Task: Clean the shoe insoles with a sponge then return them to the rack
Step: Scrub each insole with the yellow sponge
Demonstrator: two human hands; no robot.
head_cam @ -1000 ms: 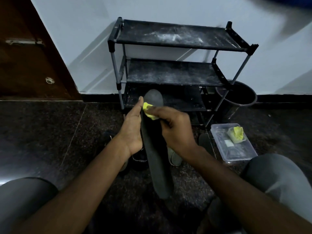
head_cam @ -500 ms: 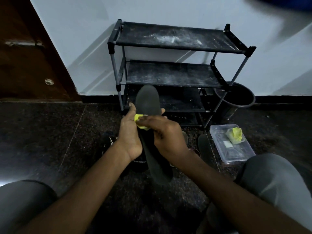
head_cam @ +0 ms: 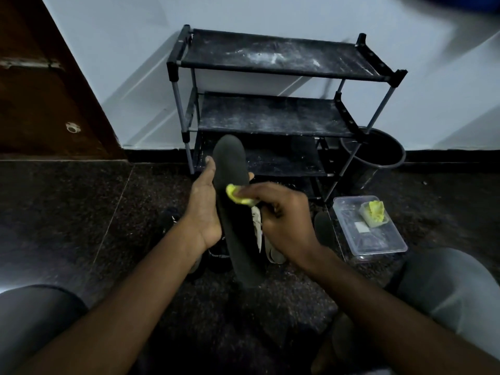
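I hold a long dark grey insole (head_cam: 234, 212) upright in front of me. My left hand (head_cam: 204, 209) grips it from the left side, thumb along its edge. My right hand (head_cam: 281, 217) pinches a yellow-green sponge (head_cam: 236, 196) and presses it onto the insole's upper half. Behind stands the black three-tier shoe rack (head_cam: 273, 112), its dusty shelves bare. A second dark insole (head_cam: 323, 228) lies on the floor to the right of my hands.
A clear plastic tub (head_cam: 378, 240) on the right holds another yellow-green sponge (head_cam: 374, 212). A black bucket (head_cam: 389, 155) stands beside the rack. Shoes (head_cam: 216, 253) lie on the dark floor under my hands. A brown door (head_cam: 40, 85) is at the left. My knees frame the bottom.
The sponge has slid down the insole from near its tip to the upper middle. The insole has been raised a little, so more of its rounded tip shows above my hands.
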